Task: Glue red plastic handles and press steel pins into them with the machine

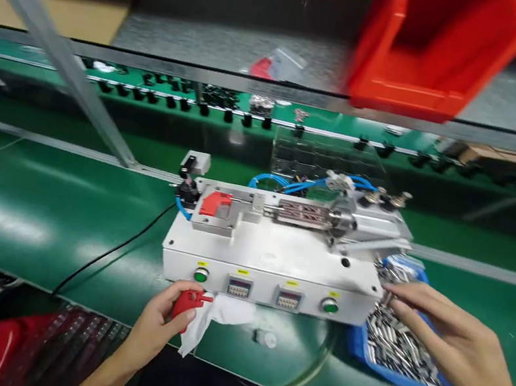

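Two grips: left hand point(155, 328) tight around a red part point(187, 304), right hand point(455, 347) open-fingered over metal pieces point(388, 346).

Red part point(187, 304): small red plastic piece, gripped in the left hand point(154, 328) over the near edge of the green worktop point(58, 218).
White cloth point(216, 319): crumpled, touching the red part, hanging below it.
Metal parts point(391, 343): small shiny pieces heaped in a blue tray point(404, 380), under the spread right hand point(451, 340).
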A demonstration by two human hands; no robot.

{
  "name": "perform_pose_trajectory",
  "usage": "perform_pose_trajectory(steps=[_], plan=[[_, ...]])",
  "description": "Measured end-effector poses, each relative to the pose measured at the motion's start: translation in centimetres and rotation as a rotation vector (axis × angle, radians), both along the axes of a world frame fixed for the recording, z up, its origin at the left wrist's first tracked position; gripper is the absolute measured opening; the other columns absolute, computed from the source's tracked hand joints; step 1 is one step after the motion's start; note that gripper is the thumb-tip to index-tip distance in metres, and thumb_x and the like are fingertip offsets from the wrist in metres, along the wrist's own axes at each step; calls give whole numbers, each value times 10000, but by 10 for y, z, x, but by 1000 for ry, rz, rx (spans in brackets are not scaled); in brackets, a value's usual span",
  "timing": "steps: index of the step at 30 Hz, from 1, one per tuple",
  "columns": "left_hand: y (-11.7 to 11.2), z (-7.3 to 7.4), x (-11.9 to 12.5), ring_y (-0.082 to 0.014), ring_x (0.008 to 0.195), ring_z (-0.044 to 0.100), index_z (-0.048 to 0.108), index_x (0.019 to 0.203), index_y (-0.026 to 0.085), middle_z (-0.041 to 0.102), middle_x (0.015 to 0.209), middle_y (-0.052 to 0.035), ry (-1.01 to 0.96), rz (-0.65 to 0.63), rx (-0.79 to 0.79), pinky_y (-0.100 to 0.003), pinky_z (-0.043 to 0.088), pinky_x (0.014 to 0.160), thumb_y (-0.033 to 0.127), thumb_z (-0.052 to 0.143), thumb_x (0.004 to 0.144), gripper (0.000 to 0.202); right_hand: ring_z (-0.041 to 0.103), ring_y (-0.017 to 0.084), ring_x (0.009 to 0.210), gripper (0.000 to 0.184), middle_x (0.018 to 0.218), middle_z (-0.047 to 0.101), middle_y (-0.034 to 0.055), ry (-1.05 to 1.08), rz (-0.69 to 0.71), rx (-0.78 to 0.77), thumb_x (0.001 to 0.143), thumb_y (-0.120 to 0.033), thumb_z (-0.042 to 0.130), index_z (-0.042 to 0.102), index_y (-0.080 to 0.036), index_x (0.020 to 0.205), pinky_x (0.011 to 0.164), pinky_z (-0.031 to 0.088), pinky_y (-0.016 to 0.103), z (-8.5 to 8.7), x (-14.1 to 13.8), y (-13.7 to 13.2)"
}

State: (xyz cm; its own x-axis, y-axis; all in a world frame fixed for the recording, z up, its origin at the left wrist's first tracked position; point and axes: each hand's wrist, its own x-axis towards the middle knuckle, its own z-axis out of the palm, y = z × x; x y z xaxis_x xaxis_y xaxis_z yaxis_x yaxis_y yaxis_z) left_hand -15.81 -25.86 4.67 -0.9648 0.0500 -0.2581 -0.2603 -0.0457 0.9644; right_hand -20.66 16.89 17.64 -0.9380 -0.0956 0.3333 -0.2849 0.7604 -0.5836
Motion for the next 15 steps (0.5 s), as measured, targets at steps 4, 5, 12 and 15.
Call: perform_pose_trajectory(steps=[4, 5, 12, 15], plan=[[-6, 20, -23, -270, 1037, 713, 746, 1167, 224, 766, 1137, -96, 175, -50, -118, -378, 566, 956, 361, 739, 892, 308, 748, 263, 840, 192, 973, 786, 58, 165, 204, 16, 984, -463, 655, 747, -358, 1116, 784, 626, 416, 12, -40, -73], [-5, 26, -31, -267, 1055, 707, 750, 1158, 231, 759, 1153, -92, 235, -59, -149, -382, 559, 976, 329, 729, 893, 283, 745, 259, 838, 190, 967, 783, 63, 188, 253, 27, 994, -439, 640, 740, -327, 1110, 796, 621, 415, 10, -55, -95], [-5, 64, -66, -238, 1041, 665, 761, 1133, 263, 673, 1093, -66, 681, 20, -334, -371, 560, 947, 277, 707, 907, 233, 717, 264, 940, 187, 985, 779, 92, 220, 363, 182, 981, -204, 557, 740, -205, 1018, 847, 551, 383, -16, -157, -202], [-23, 63, -62, -233, 1064, 653, 758, 1166, 277, 639, 1108, -62, 682, 92, -398, -352, 564, 936, 293, 699, 927, 247, 694, 255, 942, 205, 994, 775, 83, 188, 382, 275, 984, -187, 553, 756, -212, 1006, 837, 530, 365, -21, -167, -207]])
